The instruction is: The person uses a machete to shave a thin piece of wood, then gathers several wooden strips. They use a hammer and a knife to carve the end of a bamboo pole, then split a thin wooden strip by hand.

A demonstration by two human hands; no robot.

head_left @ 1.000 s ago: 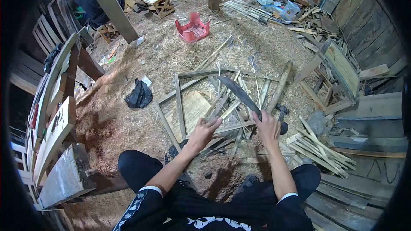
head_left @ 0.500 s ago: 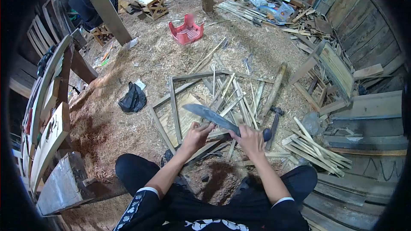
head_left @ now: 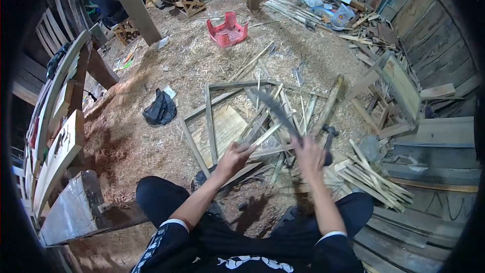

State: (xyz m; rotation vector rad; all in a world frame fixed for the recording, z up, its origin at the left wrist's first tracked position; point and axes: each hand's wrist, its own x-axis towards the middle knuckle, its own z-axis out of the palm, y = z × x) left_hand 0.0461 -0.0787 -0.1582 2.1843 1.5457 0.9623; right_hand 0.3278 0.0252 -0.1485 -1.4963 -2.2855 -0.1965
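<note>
My right hand (head_left: 309,157) is wrapped round the handle of a machete (head_left: 281,113). Its broad dark blade points up and to the left, blurred by motion; the handle's rounded end sticks out below the hand. My left hand (head_left: 233,161) is closed, fingers curled, apart from the blade. What lies in its grip, if anything, I cannot make out. Beyond both hands, a wooden frame (head_left: 209,121) lies over a flat board (head_left: 225,129) and a jumble of thin wood strips (head_left: 273,130). A hammer (head_left: 329,136) rests right of the machete handle.
Several split sticks (head_left: 371,177) are piled on the right, near a round log (head_left: 331,98). A black plastic bag (head_left: 160,108) and an upturned red plastic stool (head_left: 227,31) sit on the shavings-covered floor. Curved wooden pieces (head_left: 60,156) stand at the left.
The machete has swung away from my left hand, its tip rising and moving right. My right hand has shifted slightly right; my left hand no longer touches the blade.
</note>
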